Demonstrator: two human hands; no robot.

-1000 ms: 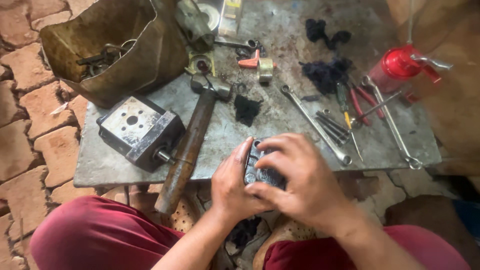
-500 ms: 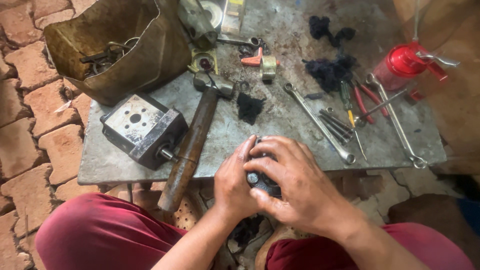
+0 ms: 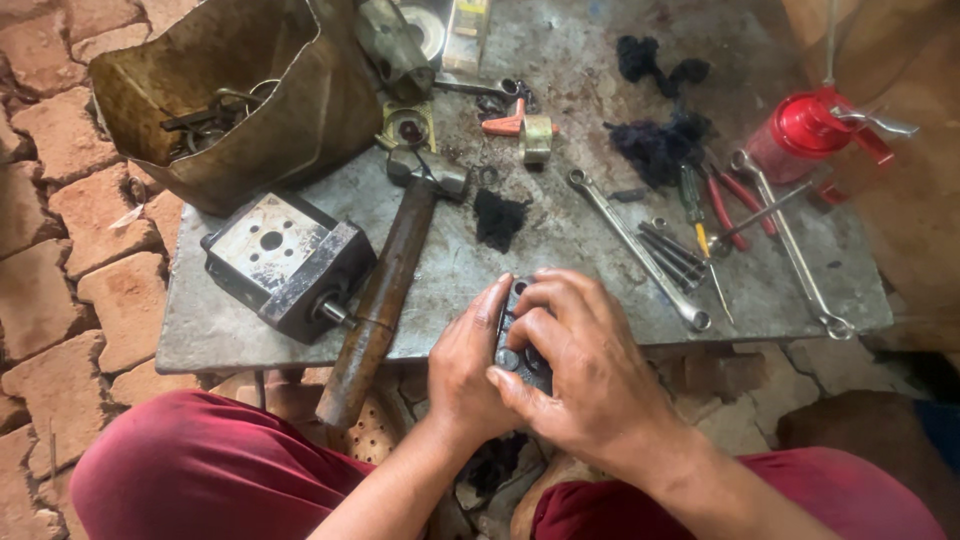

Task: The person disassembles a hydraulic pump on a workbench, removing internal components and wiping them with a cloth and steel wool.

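Far left: worn bag (image 3: 270,90) w/ metal bits, then grey pump block (image 3: 285,262) and hammer (image 3: 385,290) on tabletop (image 3: 580,60). Centre, at near edge: left hand (image 3: 468,372) & right hand (image 3: 575,375) both closed round a small dark metal part (image 3: 520,345). Right: spanners (image 3: 640,250), red oil can (image 3: 810,130).

Two hands, the left hand (image 3: 470,375) and the right hand (image 3: 585,375), close together around one dark metal part (image 3: 515,345). Beyond them lie one hammer (image 3: 385,290), one grey metal block (image 3: 285,262) to the left, one open bag (image 3: 235,95) further left, two long spanners (image 3: 635,245) (image 3: 790,245) to the right, one red oil can (image 3: 810,130) far right, and three dark rag clumps (image 3: 497,218) (image 3: 655,145) (image 3: 645,60) ahead.
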